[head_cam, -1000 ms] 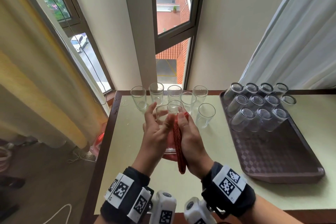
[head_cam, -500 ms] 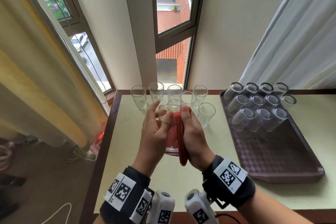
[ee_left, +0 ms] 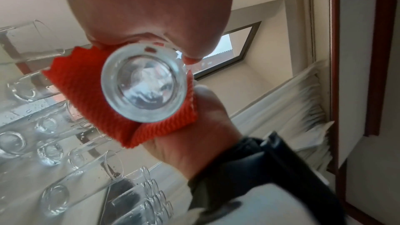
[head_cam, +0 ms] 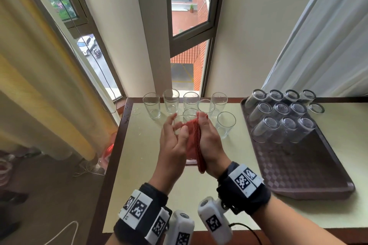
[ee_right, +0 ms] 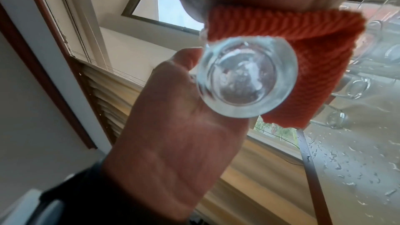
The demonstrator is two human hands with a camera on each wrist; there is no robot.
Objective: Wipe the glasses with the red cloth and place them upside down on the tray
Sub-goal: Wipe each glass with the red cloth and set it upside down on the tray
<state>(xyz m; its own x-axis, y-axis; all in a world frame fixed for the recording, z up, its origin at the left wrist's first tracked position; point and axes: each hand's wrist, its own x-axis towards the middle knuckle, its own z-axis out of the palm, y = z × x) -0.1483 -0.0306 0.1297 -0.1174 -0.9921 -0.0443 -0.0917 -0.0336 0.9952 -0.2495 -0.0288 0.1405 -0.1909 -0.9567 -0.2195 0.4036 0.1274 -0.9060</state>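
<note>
By the window, over the pale green table [head_cam: 139, 165], the glass [head_cam: 184, 125] stands mouth-up between both hands, left hand [head_cam: 173, 145] curled round one side, right hand [head_cam: 209, 143] pressing the red cloth [head_cam: 194, 141] on the other, the tray [head_cam: 298, 165] nearer the right hand.

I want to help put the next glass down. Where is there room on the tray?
The near half of the tray is bare, from the front row of upside-down glasses to its front rim. The far end is crowded. The table is also bare in front of the upright glasses.
</note>
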